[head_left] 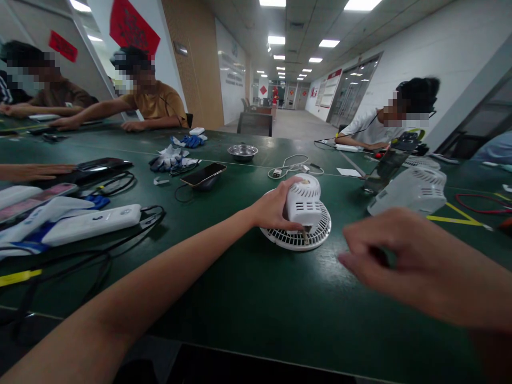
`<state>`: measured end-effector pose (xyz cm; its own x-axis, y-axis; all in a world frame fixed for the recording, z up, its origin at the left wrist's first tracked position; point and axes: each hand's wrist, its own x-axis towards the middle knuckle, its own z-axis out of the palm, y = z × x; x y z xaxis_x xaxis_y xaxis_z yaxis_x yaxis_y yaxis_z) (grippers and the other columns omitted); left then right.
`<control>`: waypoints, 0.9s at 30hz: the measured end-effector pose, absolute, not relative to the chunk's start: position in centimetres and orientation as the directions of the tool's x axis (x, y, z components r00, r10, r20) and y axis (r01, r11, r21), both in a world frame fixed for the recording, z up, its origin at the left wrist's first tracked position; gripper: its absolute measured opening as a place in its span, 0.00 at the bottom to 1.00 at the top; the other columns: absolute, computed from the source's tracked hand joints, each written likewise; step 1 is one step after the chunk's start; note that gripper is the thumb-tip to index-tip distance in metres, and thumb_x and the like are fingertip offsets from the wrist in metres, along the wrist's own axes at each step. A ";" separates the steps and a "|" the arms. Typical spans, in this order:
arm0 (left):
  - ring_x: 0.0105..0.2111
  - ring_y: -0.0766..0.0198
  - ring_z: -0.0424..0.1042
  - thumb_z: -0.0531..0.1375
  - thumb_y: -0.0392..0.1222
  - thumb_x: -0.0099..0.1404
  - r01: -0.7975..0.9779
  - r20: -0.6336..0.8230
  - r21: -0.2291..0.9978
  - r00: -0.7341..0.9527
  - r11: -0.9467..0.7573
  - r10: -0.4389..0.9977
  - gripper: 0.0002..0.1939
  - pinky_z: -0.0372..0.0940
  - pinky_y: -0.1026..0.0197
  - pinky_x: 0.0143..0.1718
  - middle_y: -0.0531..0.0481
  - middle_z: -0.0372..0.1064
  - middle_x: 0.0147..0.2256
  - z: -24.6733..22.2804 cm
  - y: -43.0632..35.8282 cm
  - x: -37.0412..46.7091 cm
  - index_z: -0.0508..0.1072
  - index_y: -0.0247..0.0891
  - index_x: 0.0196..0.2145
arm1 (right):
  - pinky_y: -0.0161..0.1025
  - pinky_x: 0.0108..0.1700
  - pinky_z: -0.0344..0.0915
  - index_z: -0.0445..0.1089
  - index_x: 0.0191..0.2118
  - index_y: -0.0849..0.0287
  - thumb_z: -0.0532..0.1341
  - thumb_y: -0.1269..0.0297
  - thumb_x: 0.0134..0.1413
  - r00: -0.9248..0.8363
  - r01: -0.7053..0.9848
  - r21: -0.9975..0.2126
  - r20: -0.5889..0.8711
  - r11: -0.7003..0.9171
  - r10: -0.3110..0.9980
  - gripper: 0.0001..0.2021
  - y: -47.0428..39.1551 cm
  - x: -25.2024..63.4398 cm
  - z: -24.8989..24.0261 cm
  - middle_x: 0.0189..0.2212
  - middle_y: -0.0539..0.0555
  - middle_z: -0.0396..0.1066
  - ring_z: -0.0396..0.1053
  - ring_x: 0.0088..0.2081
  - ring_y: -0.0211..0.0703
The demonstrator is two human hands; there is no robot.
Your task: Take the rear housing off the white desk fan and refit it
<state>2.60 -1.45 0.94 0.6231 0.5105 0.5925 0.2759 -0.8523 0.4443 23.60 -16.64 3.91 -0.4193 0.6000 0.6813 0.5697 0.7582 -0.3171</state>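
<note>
A white fan head [306,205] rests grille-down on the green table [248,298], its rounded motor housing upward. My left hand [276,207] grips the housing from its left side, thumb low and fingers over the far side. A small metal-coloured piece sticks out at the housing's lower edge, above the grille. To the right, my right hand [404,261] hovers over the table, fingers curled and thumb close to the index finger, somewhat blurred. Nothing shows between its fingertips, and it does not touch the fan.
Behind the fan lie a coiled white cable [298,166] and a metal bowl [242,152]. A phone [206,174], gloves [174,159] and a white power strip [94,224] are leftward. A translucent white housing [412,189] stands at right. Several people sit around the table.
</note>
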 end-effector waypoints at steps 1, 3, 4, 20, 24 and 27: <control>0.58 0.30 0.66 0.74 0.58 0.46 0.269 0.599 0.445 0.619 -0.854 0.507 0.64 0.61 0.30 0.59 0.31 0.55 0.65 0.9 -1.5 2.6 0.41 0.45 0.69 | 0.40 0.33 0.67 0.72 0.40 0.55 0.62 0.54 0.60 -0.405 0.580 -0.321 0.684 0.748 0.607 0.11 -15.4 23.7 4.2 0.32 0.53 0.72 0.69 0.34 0.45; 0.59 0.31 0.66 0.74 0.57 0.47 0.263 0.613 0.446 0.607 -0.855 0.506 0.65 0.61 0.30 0.59 0.31 0.55 0.65 0.8 -1.5 2.7 0.40 0.46 0.70 | 0.40 0.31 0.65 0.71 0.39 0.54 0.61 0.55 0.57 -0.371 0.599 -0.327 0.696 0.731 0.615 0.10 -12.7 24.1 4.6 0.30 0.53 0.70 0.68 0.32 0.45; 0.59 0.30 0.65 0.74 0.57 0.46 0.267 0.617 0.446 0.600 -0.854 0.510 0.66 0.61 0.30 0.59 0.31 0.54 0.66 0.7 -1.6 2.8 0.39 0.46 0.71 | 0.40 0.31 0.64 0.70 0.39 0.55 0.61 0.55 0.57 -0.353 0.607 -0.331 0.702 0.723 0.618 0.10 -11.4 24.4 4.7 0.29 0.53 0.69 0.67 0.32 0.45; 0.63 0.28 0.61 0.73 0.57 0.51 0.204 0.609 0.481 0.622 -0.852 0.493 0.70 0.58 0.28 0.61 0.29 0.44 0.72 -0.5 -1.0 2.3 0.26 0.47 0.74 | 0.50 0.42 0.71 0.43 0.70 0.46 0.71 0.48 0.49 -0.317 0.450 -0.591 0.594 0.669 0.739 0.49 -6.2 27.9 -0.1 0.50 0.58 0.66 0.69 0.46 0.53; 0.63 0.28 0.62 0.72 0.57 0.52 0.201 0.616 0.488 0.610 -0.850 0.498 0.70 0.58 0.29 0.61 0.28 0.47 0.71 -0.6 -1.1 2.0 0.26 0.46 0.74 | 0.58 0.50 0.70 0.43 0.72 0.43 0.70 0.46 0.50 -0.389 0.464 -0.549 0.579 0.695 0.717 0.50 -6.2 28.0 0.2 0.64 0.60 0.60 0.67 0.54 0.61; 0.63 0.28 0.61 0.72 0.58 0.52 0.216 0.591 0.499 0.624 -0.840 0.511 0.71 0.58 0.29 0.61 0.28 0.48 0.70 -0.6 -1.2 1.8 0.25 0.46 0.73 | 0.62 0.54 0.68 0.41 0.73 0.42 0.71 0.47 0.48 -0.431 0.477 -0.517 0.567 0.710 0.702 0.53 -6.3 28.1 0.3 0.67 0.59 0.58 0.67 0.57 0.63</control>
<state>1.82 -1.18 -0.60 0.6238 0.5114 0.5911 0.2159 -0.8395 0.4986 28.10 -6.28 0.32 -0.4307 0.7021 0.5671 0.4772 0.7105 -0.5172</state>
